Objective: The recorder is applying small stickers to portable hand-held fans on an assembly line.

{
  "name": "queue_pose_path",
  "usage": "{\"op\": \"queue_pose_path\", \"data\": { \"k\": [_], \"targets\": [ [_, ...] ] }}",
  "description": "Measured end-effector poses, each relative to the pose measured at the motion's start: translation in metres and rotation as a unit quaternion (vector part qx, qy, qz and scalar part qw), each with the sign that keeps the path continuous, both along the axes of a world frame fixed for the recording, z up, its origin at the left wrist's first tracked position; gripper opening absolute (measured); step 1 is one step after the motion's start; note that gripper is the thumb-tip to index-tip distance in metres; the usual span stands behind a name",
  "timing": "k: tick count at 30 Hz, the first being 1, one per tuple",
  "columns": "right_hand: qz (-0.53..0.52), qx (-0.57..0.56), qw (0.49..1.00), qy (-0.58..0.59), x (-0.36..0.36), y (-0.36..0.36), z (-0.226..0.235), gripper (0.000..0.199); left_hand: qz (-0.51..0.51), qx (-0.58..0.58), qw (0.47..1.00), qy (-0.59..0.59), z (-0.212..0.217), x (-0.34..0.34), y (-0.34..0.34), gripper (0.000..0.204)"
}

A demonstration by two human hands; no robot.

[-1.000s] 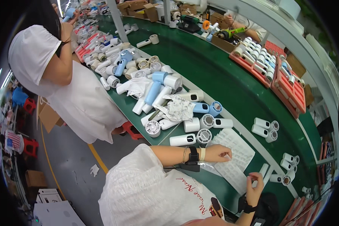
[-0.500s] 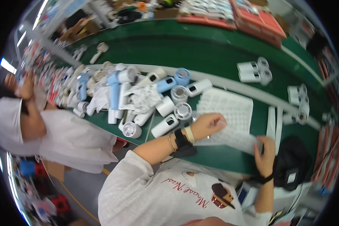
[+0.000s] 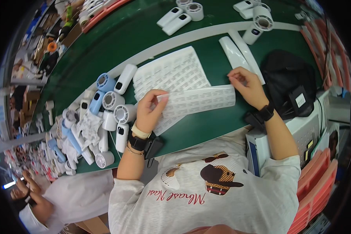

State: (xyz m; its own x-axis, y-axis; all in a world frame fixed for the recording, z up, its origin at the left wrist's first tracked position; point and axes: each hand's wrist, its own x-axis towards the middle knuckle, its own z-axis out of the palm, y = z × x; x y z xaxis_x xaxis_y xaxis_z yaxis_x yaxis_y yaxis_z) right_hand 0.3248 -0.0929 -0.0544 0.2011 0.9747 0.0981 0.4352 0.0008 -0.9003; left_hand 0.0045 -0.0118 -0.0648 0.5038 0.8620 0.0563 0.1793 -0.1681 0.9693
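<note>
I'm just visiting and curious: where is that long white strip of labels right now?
In the head view the strip of labels lies mid-picture across the green table, held between the left hand and right hand, just below the bigger label sheet.

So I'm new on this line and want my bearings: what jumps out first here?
A long white label strip stretched between the left hand and right hand, over a bigger label sheet on the green bench. To the left lies a heap of white and blue handheld fans; a black bag sits right.
</note>
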Motion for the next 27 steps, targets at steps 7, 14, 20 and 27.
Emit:
{"op": "queue_pose_path", "data": {
  "k": [7,14,20,27],
  "targets": [
    [0.061,-0.003,0.996,-0.068,0.001,-0.001,0.0,0.008,-0.004,-0.063,0.997,-0.054,-0.002,-0.006,-0.003,0.014],
    [0.07,0.015,0.996,-0.058,0.0,0.0,-0.003,0.007,0.002,-0.076,0.996,-0.048,0.002,-0.005,-0.005,0.015],
    [0.063,0.048,0.994,-0.07,0.002,0.001,-0.007,0.007,-0.009,-0.077,0.996,-0.052,0.005,0.001,-0.004,0.014],
    [0.071,0.085,0.99,-0.087,0.004,0.005,-0.011,0.006,0.001,-0.016,0.999,-0.047,-0.014,-0.012,0.006,0.014]
  ]
}}
